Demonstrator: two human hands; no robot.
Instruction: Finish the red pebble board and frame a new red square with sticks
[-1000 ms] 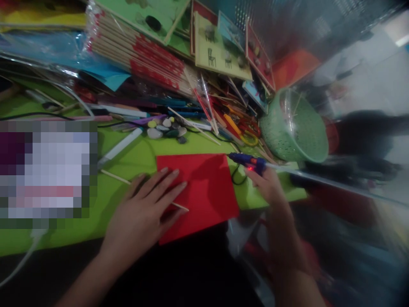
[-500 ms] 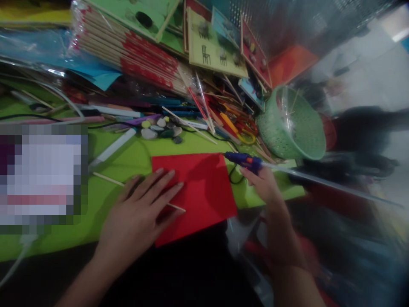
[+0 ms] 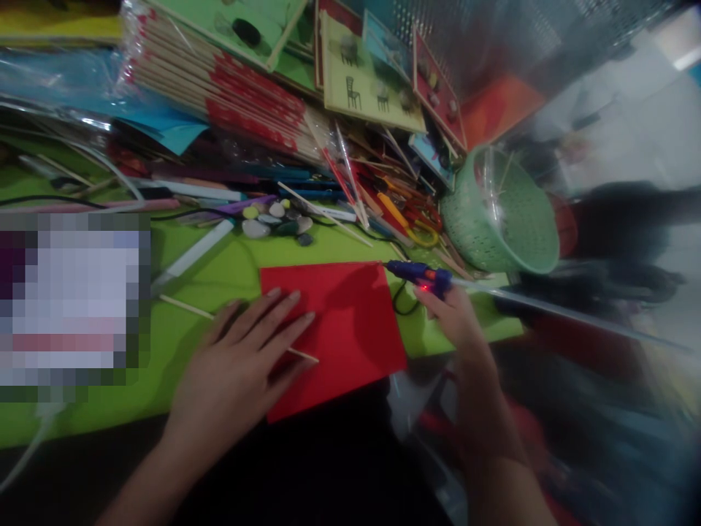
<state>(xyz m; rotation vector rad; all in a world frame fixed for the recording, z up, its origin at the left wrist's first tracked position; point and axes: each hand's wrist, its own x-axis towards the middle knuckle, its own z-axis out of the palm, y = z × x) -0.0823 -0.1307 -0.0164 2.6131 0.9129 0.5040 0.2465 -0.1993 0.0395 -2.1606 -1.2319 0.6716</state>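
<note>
My left hand (image 3: 246, 351) lies flat with its fingers spread over the left part of a red square sheet (image 3: 350, 321). A thin wooden stick (image 3: 186, 306) runs beneath that hand, and its other end pokes out over the red sheet. My right hand (image 3: 452, 310) is wrapped round a blue glue gun (image 3: 416, 275), whose nozzle is at the sheet's top right corner. A small red light glows on the gun. From its back a long clear glue stick (image 3: 548, 310) reaches out to the right.
Behind the sheet lie pebbles (image 3: 277, 219), a white marker (image 3: 197, 252), yellow-handled scissors (image 3: 421, 232) and pencils. A green basket (image 3: 498, 212) stands at the right. Bagged red-and-tan sticks (image 3: 219, 88) and framed pebble pictures (image 3: 372, 77) fill the back. A blurred-out screen (image 3: 71, 299) is at left.
The glue gun and my right hand have shifted very slightly right. The red light on the gun shows brighter. My left hand and the sheet stay in place.
</note>
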